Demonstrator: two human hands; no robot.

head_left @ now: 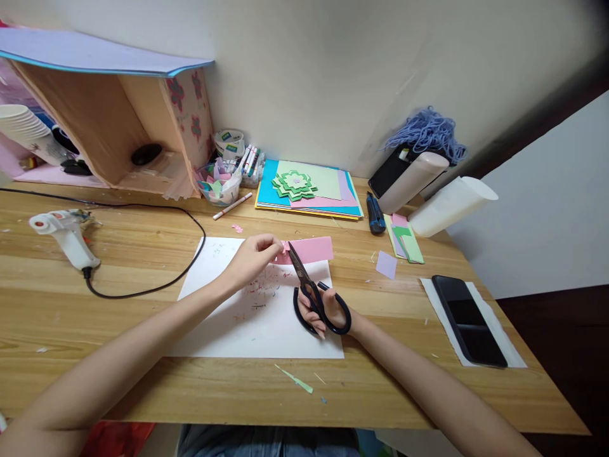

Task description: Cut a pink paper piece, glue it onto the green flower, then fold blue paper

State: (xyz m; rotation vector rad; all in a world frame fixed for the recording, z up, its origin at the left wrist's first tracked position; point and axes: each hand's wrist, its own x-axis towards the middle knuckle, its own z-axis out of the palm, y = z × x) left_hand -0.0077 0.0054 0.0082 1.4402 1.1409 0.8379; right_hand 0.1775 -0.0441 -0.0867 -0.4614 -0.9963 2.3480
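Note:
Pinched between the fingers of my left hand is a small pink paper piece, its exact shape too small to make out. My right hand grips black-handled scissors, fingers through the loops. The blades point up and away, their tips at the pink piece. Behind them lies a pink paper strip, over the top edge of a white sheet marked with dark and reddish smudges. Small pink scraps rest on the wood beyond my left hand.
A glue gun with a looping black cord stands left. At the back are a cup of paper scraps, stacked coloured paper bearing a green paper flower, and a utility knife. A phone lies right.

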